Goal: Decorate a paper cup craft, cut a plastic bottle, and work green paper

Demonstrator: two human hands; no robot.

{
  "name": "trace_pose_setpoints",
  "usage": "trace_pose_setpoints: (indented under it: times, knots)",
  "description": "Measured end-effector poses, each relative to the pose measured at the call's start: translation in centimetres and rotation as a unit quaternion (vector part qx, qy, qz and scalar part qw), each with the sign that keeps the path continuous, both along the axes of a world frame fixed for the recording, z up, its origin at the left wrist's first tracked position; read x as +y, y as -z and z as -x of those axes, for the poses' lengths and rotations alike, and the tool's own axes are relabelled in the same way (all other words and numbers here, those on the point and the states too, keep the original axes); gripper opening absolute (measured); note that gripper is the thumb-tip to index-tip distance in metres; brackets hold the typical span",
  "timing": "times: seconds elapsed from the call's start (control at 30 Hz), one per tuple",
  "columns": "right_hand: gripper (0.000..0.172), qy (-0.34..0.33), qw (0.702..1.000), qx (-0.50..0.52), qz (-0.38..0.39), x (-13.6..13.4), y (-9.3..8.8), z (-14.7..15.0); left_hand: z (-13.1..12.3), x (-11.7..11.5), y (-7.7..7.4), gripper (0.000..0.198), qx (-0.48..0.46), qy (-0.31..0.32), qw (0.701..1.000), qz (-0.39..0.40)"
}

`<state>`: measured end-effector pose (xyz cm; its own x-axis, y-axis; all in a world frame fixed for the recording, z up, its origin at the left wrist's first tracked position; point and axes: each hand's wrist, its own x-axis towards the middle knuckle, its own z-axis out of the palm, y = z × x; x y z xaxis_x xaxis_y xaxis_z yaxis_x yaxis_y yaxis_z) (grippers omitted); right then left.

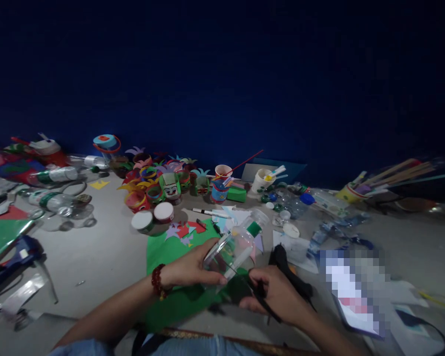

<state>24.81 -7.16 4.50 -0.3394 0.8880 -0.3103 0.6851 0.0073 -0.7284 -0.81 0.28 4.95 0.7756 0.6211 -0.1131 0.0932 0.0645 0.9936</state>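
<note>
Observed clear plastic bottle (233,247) held on its side, low over green paper sheet (163,254) on the floor, green-capped neck pointing away. Found left hand (191,269) clamped round the bottle's base end, fingers over the top, thumb beneath. Found right hand (280,294) closed on the handles of black scissors (257,296), blades angled up toward the bottle's wall near the left fingertips. Could not determine blade contact with the plastic: dim, blurred. Noted both hands close together, joined by the bottle.

Risks, as judged:
- Smooth, rounded, springy wall. Judged likely to deflect a blade tip and send it skidding toward the left fingers, lying just beside the blade line.
- Gripped at one end only, unsupported in the air. Judged prone to rolling or buckling under pressure, leaving a ragged, sharp edge.
- Poor light. Judged to make blade position hard to check.
- Logged black glue gun (287,269), by its look, lying just beside the right hand. Could not tell whether hot; judged a burn or snag hazard for a drawn-back wrist.
- Logged loose paper cut-outs (187,231) and marker (207,212) just beyond the sheet. Judged liable to scatter under a slipped bottle.
</note>
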Motion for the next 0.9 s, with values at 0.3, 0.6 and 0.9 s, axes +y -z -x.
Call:
trace_pose_setpoints:
  times: [0.3, 0.6, 0.9]
  knots:
    - [0.057, 0.021, 0.998, 0.038, 0.039, 0.7, -0.7, -0.3, -0.5, -0.6, 0.7, 0.079, -0.033, -0.058, 0.998, 0.017]
    - [0.061, 0.017, 0.998, 0.057, 0.034, 0.9, -0.8, -0.4, -1.0, -1.1, 0.5, 0.075, -0.049, -0.055, 0.996, 0.053]
    - [0.066, 0.037, 0.995, 0.083, 0.039, 0.2, -0.3, -0.2, -0.9, -1.2, 0.6, 0.077, -0.041, -0.065, 0.996, 0.046]
